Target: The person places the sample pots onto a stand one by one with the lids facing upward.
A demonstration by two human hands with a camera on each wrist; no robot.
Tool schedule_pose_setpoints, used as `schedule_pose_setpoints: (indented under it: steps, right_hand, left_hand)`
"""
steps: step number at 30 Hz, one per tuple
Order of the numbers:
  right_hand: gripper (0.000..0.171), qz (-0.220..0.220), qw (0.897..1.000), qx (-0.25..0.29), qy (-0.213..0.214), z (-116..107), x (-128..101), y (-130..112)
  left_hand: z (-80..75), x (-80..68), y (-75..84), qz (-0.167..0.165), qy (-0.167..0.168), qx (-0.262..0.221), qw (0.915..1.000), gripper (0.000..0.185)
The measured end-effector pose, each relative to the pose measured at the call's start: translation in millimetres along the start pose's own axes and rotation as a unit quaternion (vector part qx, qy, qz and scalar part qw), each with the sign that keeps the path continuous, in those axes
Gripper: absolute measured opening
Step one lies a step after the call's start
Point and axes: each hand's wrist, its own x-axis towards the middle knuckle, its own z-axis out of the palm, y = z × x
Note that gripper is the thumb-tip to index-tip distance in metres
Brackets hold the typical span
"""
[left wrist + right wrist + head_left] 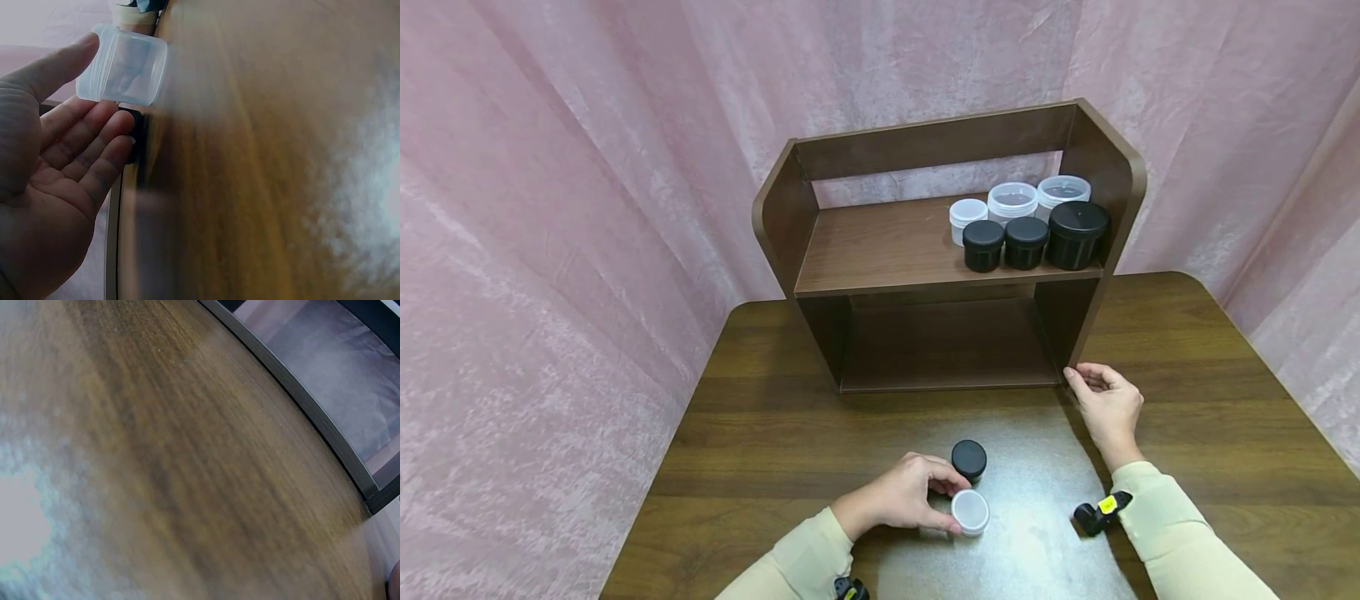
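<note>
In the head view my left hand (pixel 917 493) pinches a small clear plastic jar (pixel 971 512) with a ribbed screw lid, thumb on one side and fingers on the other. The left wrist view shows the thumb of that hand (pixel 56 144) against the lid of the jar (pixel 134 69). Just behind it stands a small black-lidded jar (pixel 969 460), close to the fingertips. My right hand (pixel 1110 410) holds the lower front corner of the brown two-tier shelf (pixel 917 242), its thumb at the edge. Only a sliver of that hand appears in the right wrist view.
On the right of the upper tier are clear jars (pixel 1012 200) in back and black jars (pixel 1026 242) in front. The shelf stands toward the back of a wooden table (pixel 760 467). Pink curtains (pixel 587 208) hang behind and beside it.
</note>
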Motion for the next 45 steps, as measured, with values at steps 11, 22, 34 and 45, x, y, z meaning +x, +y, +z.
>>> schedule_pose_setpoints:
  steps: [11,22,34,45]
  right_hand:
    - [0.018,-0.003,1.0,0.002,0.003,0.3,-0.1,-1.4]
    - [0.019,0.008,1.0,-0.006,0.002,-0.6,-1.2,-1.3]
    - [0.019,0.006,1.0,-0.004,0.0,0.4,-0.3,-2.2]
    - [0.02,0.009,1.0,-0.006,0.002,0.2,-0.1,-2.1]
  left_hand:
    - [-5.4,-6.2,-1.2,-0.018,0.018,-0.013,0.9996,0.042]
    - [-15.6,-10.6,-4.5,-0.049,0.03,-0.039,0.9975,0.041]
    - [-45.8,-15.1,-2.1,-0.064,0.078,-0.06,0.9931,0.041]
    - [-74.8,-13.7,3.7,-0.026,0.132,-0.013,0.9909,0.042]
